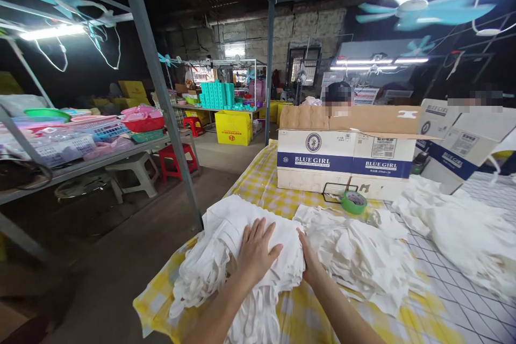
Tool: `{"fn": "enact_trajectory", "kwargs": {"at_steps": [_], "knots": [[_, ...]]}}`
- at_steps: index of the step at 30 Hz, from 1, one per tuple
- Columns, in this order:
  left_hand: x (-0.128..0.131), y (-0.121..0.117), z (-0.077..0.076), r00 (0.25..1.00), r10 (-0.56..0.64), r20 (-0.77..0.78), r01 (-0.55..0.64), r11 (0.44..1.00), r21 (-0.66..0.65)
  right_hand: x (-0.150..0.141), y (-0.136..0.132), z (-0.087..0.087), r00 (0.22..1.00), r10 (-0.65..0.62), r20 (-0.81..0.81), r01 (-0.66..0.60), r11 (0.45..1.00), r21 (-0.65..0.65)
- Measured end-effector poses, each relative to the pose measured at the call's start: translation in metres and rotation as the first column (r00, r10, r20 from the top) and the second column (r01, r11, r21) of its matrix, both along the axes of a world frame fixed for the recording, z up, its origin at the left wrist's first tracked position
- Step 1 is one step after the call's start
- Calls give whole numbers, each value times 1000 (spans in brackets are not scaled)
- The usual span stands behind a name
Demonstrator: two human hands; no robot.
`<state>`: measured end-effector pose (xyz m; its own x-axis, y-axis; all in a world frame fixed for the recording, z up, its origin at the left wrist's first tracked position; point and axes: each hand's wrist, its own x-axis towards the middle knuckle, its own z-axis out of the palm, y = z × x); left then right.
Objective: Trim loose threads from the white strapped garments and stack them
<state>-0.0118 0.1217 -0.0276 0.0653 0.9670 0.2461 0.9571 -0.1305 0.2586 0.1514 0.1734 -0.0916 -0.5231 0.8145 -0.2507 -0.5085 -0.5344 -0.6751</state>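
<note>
A thick stack of white cloth pieces (pixel 245 215) with loose strips hanging from it lies near the front corner of the table. My left hand (pixel 258 252) rests flat on top of the stack with its fingers spread. Against the stack's right edge stands my right hand (pixel 309 258), its fingers stretched out and partly hidden by the angle. Just right of it is a looser heap of white cloth pieces (pixel 358 252), apart from the stack.
A Blue Girl beer carton (pixel 314 172) stands behind the cloth, with a roll of green tape (pixel 353 202) before it. More white fabric (pixel 455 226) lies at right. A grey post (pixel 161 86) rises beside the table's left edge. People sit behind the cartons.
</note>
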Motion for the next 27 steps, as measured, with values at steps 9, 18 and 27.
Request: {"fn": "enact_trajectory", "kwargs": {"at_steps": [9, 18, 27], "knots": [[-10, 10, 8, 994, 29, 102, -20, 996, -83, 0, 1, -3, 1000, -16, -15, 15, 999, -42], [-53, 10, 1, 941, 331, -68, -321, 938, 127, 4, 4, -10, 999, -34, 14, 35, 995, -89], [-86, -26, -12, 929, 368, -36, -360, 922, 142, 7, 3, -8, 999, -10, 37, 14, 994, -104]]}}
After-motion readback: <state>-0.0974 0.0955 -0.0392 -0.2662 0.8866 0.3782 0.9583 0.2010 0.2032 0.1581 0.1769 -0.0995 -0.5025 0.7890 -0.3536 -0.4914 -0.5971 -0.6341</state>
